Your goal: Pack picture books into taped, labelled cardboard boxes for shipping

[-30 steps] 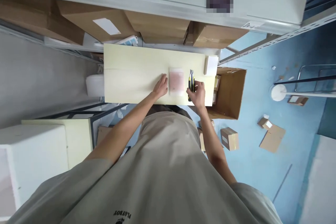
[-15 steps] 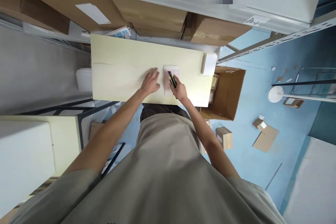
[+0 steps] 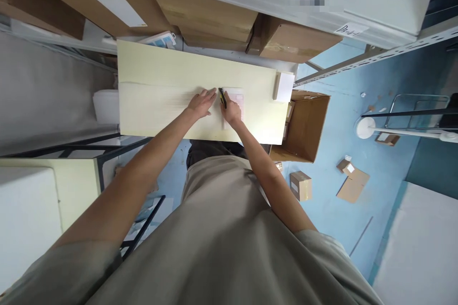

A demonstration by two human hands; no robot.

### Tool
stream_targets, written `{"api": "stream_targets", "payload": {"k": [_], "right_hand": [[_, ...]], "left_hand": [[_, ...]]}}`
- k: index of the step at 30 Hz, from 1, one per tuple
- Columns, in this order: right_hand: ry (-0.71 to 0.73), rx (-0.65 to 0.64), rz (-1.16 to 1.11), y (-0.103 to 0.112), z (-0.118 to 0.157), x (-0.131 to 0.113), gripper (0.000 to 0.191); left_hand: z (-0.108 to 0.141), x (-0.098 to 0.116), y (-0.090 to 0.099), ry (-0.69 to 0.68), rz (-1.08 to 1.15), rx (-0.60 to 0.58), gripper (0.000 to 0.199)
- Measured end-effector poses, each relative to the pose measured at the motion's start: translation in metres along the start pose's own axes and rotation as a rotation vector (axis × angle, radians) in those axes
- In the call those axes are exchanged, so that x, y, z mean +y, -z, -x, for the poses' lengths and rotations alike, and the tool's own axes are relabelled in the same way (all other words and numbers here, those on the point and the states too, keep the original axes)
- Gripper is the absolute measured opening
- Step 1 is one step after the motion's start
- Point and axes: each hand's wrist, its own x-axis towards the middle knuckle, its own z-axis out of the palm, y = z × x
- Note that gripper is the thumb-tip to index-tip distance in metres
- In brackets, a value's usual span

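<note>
My right hand (image 3: 232, 111) is closed around a black and yellow utility knife (image 3: 222, 97), its front end pointing away from me at the left edge of a flat pink and white pack (image 3: 239, 100). The hand covers part of this pack. Just to the left, my left hand (image 3: 201, 104) rests on the pale yellow tabletop (image 3: 153, 105) with its fingers stretched out. Its fingertips are close to the knife's front end. Whether the blade is out is too small to tell.
A white box (image 3: 284, 86) stands at the table's right end, beside an open carton (image 3: 309, 126). Cardboard boxes (image 3: 214, 14) line the shelf behind the table. A small carton (image 3: 301, 186) and flattened cardboard (image 3: 353, 186) lie on the blue floor.
My right hand has moved left with the utility knife, from the middle of the pack to its left edge. My left hand has shifted slightly left.
</note>
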Motion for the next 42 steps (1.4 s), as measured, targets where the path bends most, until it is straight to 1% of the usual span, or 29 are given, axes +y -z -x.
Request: {"api": "stream_targets", "payload": {"k": [8,14,18,22,24,27,31,33,38,40,42], "right_hand": [[-0.047,0.008,0.014,-0.005,0.003,-0.014,0.069],[-0.093,0.006,0.033,-0.005,0.007,-0.027,0.069],[-0.116,0.006,0.082,-0.005,0.01,-0.033,0.068],[-0.136,0.01,0.122,-0.006,0.016,-0.036,0.067],[-0.146,0.011,0.139,-0.007,0.022,-0.038,0.068],[-0.171,0.01,0.167,-0.009,0.034,-0.042,0.069],[-0.205,-0.021,0.189,-0.013,0.058,-0.048,0.068],[-0.223,-0.047,0.196,-0.017,0.071,-0.05,0.067],[-0.267,-0.115,0.221,-0.029,0.107,-0.048,0.068],[-0.277,-0.131,0.228,-0.035,0.123,-0.046,0.068],[-0.292,-0.141,0.233,-0.04,0.139,-0.044,0.067]], "left_hand": [[-0.002,-0.004,0.002,-0.041,0.023,0.009,0.119],[-0.005,-0.009,-0.003,-0.074,0.064,0.047,0.119],[-0.005,-0.01,-0.003,-0.095,0.06,0.044,0.114],[-0.004,-0.007,-0.002,-0.077,0.088,0.046,0.101],[-0.004,-0.005,-0.002,-0.073,0.09,0.052,0.099],[-0.004,-0.004,-0.002,-0.078,0.079,0.05,0.096],[-0.004,-0.004,-0.002,-0.08,0.099,0.052,0.092],[-0.004,-0.004,-0.002,-0.084,0.087,0.047,0.096],[-0.005,-0.006,-0.007,-0.094,0.069,0.04,0.113],[-0.005,-0.008,-0.01,-0.1,0.069,0.048,0.116],[-0.006,-0.01,-0.012,-0.11,0.059,0.055,0.115]]}}
